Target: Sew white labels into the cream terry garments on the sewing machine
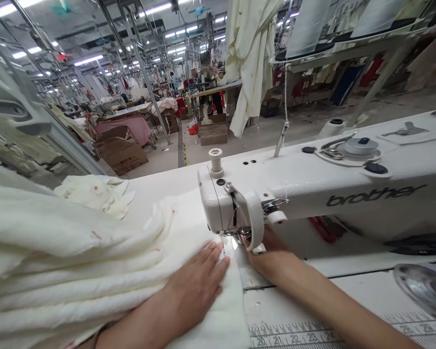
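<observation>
right hand [271, 257] partly behind sewing machine [298, 179]

bright ceiling tubes [89, 60] over pale floor [163, 161]; cardboard boxes [213, 134] standing near worktables [218, 89]

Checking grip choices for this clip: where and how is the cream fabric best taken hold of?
Probably pinch the cream fabric by its raised folds, coming from above and the left. They stand up, offering a ridge to close on, and lie away from the machine head; the cloth beneath the left hand lies flatter.
</observation>
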`<state>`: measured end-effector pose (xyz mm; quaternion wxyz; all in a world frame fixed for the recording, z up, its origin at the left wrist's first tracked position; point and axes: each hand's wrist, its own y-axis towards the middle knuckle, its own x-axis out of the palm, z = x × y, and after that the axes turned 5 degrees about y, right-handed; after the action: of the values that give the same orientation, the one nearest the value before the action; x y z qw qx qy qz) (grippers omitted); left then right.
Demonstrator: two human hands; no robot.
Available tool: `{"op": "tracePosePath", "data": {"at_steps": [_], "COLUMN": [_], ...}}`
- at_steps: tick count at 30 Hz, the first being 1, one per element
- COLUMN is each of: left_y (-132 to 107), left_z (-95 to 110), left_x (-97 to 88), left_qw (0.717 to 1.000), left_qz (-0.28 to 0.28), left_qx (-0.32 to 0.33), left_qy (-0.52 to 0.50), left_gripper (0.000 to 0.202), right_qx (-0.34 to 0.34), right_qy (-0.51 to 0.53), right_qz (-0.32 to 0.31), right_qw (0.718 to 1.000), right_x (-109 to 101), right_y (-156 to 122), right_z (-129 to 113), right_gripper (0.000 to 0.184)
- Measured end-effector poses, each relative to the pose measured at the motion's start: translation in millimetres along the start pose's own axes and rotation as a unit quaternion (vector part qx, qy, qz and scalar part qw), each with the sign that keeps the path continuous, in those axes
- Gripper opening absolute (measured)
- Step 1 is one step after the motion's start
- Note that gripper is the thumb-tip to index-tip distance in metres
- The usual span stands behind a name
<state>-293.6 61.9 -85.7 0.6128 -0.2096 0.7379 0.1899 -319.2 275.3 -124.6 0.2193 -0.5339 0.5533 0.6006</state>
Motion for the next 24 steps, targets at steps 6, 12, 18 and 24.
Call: {"op": "tracePosePath", "data": {"at_steps": [6,12,18,24], "left_y": [2,2,3,5], "left_z": [0,-8,-11,-11], "left_x": [0.2,0.4,-0.1,-2.0], "left_qw": [1.0,1.0,0.999,0.999], "left_qz": [0.004,0.003,0.008,-0.004], "left_qx": [-0.004,0.005,0.0,-0.008], "left_qy": [-0.006,-0.028,-0.034,-0.047], "left_gripper": [0.05,0.05,0.048,0.046], "right_qx": [-0.043,-0.006,0.018,0.016], "right_qy": [-0.026,-0.011,0.01,0.014], "right_qz": [0.06,0.07,0.072,0.057], "right_qw": [0.997,0.998,0.997,0.998], "right_x": [-15,-9,-5,-6], "right_y": [-50,-44,-43,-44], "right_z": [-42,-50,-50,-47], "right_gripper": [0.057,0.054,0.055,0.054]}}
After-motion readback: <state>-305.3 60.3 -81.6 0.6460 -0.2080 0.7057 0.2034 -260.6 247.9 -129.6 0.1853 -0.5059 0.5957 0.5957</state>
